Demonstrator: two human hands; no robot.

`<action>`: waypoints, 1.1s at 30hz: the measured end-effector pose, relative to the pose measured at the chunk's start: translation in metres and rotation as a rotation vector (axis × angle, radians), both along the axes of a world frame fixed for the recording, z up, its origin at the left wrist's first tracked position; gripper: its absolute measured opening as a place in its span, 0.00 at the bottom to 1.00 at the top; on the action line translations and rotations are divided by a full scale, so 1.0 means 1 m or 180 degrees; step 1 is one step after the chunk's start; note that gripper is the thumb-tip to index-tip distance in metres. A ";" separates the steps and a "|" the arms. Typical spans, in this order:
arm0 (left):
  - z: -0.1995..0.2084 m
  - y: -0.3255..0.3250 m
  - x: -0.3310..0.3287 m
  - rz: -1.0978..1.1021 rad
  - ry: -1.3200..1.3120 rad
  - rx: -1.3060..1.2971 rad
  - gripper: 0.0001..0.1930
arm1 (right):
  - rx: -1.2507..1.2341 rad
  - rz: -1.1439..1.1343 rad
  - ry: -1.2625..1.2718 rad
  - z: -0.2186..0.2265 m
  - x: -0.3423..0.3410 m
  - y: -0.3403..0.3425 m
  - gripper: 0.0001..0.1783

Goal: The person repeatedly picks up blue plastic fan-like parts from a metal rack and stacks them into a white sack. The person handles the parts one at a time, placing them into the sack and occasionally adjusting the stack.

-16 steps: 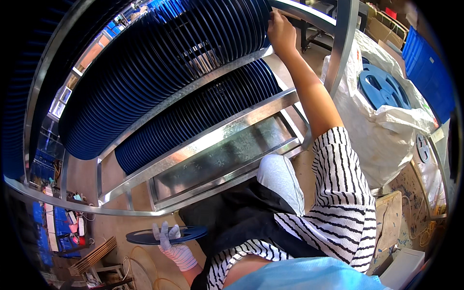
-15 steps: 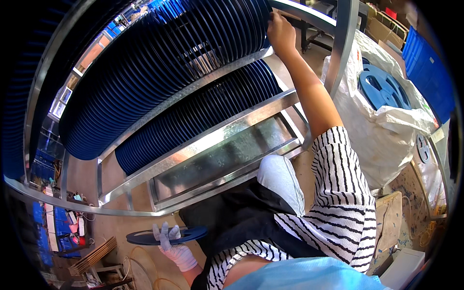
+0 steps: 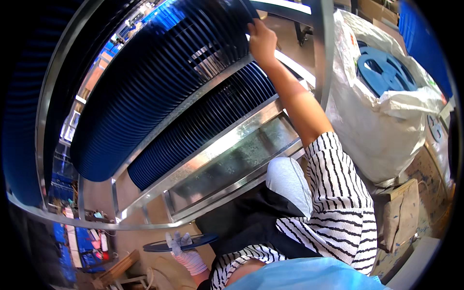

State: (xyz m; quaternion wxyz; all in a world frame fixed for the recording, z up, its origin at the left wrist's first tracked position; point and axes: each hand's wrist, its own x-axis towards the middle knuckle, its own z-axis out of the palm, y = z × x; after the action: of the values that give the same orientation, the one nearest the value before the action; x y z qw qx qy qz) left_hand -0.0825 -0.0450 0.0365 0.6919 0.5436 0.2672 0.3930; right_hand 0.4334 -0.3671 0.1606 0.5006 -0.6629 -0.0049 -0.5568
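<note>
My left hand, in a pale glove, is closed on a thin dark blue plastic reel held flat low beside my body; its fingers come up through the reel's middle. Stretched out to the upper right, my bare right hand has its fingers bent at the edge of the end reel. That one closes a long row of upright blue reels, packed side by side on a metal rack. Part of the right fingertips is hidden behind the reel's edge. Beneath lies a second row of reels.
A big white woven sack with light blue reels in it stands on the right, before a blue bin. The rack's upright post rises beside my right forearm. Low on the left are wooden slats and blue trays.
The view has shifted, so the rack sits a little lower. My right hand stays at the row's end, appearing slightly further left. The left hand still holds its reel.
</note>
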 end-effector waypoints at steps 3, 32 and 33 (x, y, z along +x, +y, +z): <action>0.001 0.005 0.013 0.0003 0.0122 0.0087 0.33 | 0.0312 0.0037 -0.0176 -0.007 -0.024 0.002 0.09; -0.008 0.036 0.043 -0.0106 0.0021 -0.0244 0.30 | -0.0093 0.1617 0.0510 0.013 0.012 0.016 0.31; -0.008 0.034 0.045 -0.0110 0.0028 -0.0233 0.30 | -0.0069 0.1530 0.0378 0.013 0.011 0.016 0.28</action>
State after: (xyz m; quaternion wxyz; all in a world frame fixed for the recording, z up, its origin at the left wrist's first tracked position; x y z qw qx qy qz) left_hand -0.0373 -0.0107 0.0288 0.7168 0.5242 0.2750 0.3686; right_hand 0.4439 -0.3515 0.1733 0.6110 -0.6795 -0.1390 -0.3816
